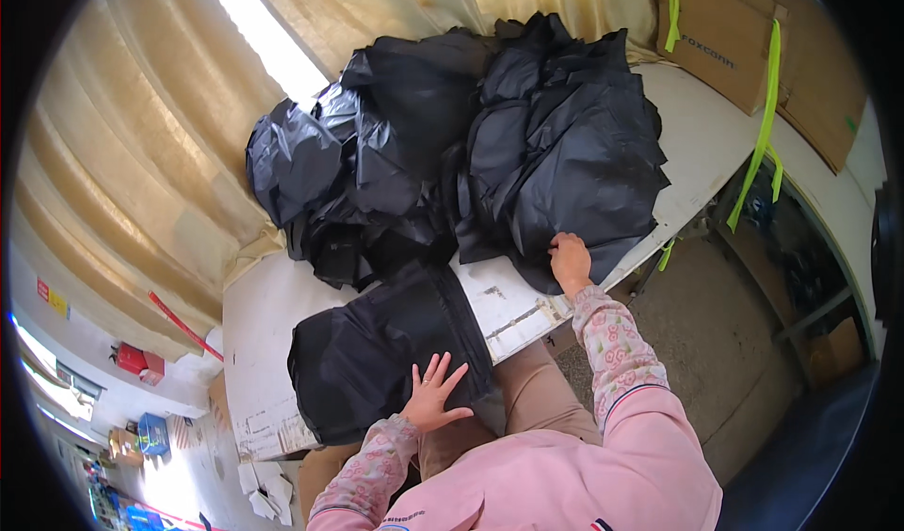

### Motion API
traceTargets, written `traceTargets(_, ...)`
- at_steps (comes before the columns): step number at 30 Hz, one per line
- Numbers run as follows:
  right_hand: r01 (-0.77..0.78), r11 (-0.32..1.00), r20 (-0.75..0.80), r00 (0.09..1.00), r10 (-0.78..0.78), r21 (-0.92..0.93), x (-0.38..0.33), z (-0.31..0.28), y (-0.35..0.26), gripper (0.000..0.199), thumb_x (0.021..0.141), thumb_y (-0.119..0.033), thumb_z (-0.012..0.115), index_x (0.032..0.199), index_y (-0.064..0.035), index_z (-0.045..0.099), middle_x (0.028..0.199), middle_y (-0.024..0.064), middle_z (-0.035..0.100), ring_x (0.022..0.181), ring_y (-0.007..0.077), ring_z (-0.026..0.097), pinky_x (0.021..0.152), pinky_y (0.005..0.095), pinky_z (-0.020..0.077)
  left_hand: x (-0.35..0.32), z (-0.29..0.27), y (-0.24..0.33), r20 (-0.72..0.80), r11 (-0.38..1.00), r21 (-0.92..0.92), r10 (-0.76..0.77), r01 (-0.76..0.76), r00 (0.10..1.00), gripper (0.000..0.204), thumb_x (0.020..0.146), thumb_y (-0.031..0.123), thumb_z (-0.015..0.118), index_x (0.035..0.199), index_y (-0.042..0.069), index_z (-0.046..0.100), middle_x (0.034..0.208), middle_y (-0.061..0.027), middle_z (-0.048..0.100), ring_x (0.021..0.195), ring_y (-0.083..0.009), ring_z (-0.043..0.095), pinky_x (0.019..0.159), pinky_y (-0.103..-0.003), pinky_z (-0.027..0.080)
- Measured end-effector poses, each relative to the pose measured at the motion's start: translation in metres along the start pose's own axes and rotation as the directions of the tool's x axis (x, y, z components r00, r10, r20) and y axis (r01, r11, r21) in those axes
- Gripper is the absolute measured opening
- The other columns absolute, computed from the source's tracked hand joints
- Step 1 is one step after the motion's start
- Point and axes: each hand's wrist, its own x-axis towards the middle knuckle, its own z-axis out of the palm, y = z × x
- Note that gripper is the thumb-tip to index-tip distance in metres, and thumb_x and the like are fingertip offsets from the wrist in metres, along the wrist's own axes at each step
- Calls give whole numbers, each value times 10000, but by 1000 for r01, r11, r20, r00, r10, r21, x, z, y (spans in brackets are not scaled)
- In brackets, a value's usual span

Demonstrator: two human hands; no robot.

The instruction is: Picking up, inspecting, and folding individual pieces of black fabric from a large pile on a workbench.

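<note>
My left hand [436,396] lies flat with fingers spread on a neat stack of flat black pieces [372,347], thin and fabric- or plastic-like, at the table's near edge. A ring shows on one finger. Farther right, my right hand [570,260] has its fingers curled at the near edge of a loose, crumpled black heap [574,154], closed on the rim of a black sheet; its fingertips are partly hidden. Beside that heap on the left rises a second one [405,107], shinier in places. The two heaps touch each other.
The white table [264,371] has worn, chipped edges. Yellow curtains [141,154] hang behind it. Cardboard sheets [725,37] lean at the back right, with bright green straps [767,107] hanging down. A dark-framed rack [800,267] stands at the right. Boxes are on the floor far left.
</note>
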Motion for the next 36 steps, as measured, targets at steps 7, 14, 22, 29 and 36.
traceTargets(7, 176, 694, 126, 924, -361, 698, -57, -51, -18, 100, 761, -60, 668, 854, -23, 659, 871, 146, 613, 852, 327, 603, 757, 373, 483, 65, -39, 6, -127, 327, -944, -271, -33, 954, 704, 926, 309, 609, 1499, 151, 232, 1485, -171, 323, 1287, -311, 438, 1077, -430, 324)
traceTargets(14, -366, 441, 572, 578, -582, 819, -139, -64, -4, 137, 906, -106, 621, 1021, -33, 639, 929, 6, 611, 902, 132, 584, 862, 288, 456, 143, -9, 27, 86, 18, -995, -331, 98, 940, 553, 816, 5, 673, 1332, 29, 477, 1047, -98, 642, 900, -162, 633, 804, -270, 521)
traceTargets(22, -828, 18, 816, 555, 165, 560, -104, -72, 1, 765, 880, -398, 675, 1456, -145, 241, 1165, 117, 556, 924, 191, 582, 769, 353, 501, 94, 3, 116, -258, 644, -732, 40, -222, 965, 573, 850, 4, 610, 1392, 37, 425, 1321, -175, 536, 1247, -282, 512, 1033, -336, 396)
traceTargets(29, -464, 262, 494, 868, -59, 846, -91, -64, -28, 199, 899, -74, 622, 1062, 40, 631, 1004, 69, 659, 851, 134, 595, 766, 265, 474, 67, 4, 114, -38, 519, -841, 226, -153, 973, 651, 829, 119, 716, 1404, 87, 413, 1076, -72, 544, 962, -187, 542, 862, -303, 449)
traceTargets(36, 327, 481, 127, 707, -695, 813, -75, -171, -84, 144, 821, 26, 570, 959, 11, 610, 839, 157, 567, 781, 326, 577, 708, 336, 463, 84, -119, 19, -633, 831, -471, -83, -298, 770, 1087, 695, 295, 824, 1510, 50, 148, 1536, -170, 205, 1430, -303, 186, 1150, -434, 152)
